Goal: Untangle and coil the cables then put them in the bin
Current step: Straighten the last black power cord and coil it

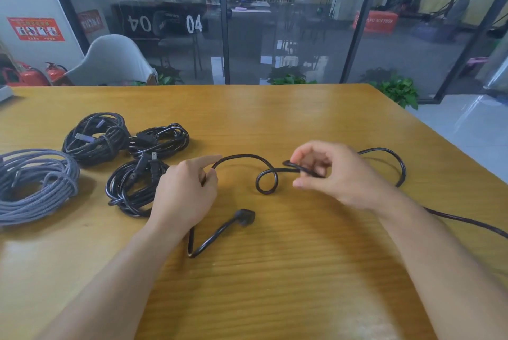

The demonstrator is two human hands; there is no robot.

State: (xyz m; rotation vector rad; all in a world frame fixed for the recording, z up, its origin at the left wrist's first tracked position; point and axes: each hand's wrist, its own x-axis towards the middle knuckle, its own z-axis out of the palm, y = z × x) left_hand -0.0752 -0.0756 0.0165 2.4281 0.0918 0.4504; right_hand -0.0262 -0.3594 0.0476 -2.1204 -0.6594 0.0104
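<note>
The loose black cable [242,158] at table [302,120] centre is pinched by the left hand [184,194] and right hand [327,172], a small loop lying between them, so untangling is judged current; coiling follows beside the bundles [132,188] at 9 o'clock.

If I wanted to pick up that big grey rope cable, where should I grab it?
Probably grab the grey cable coil from above at its right side, where a wrap of cable binds the loops together. Curling fingers round that bundle should lift all the loops at once, without spilling.
</note>
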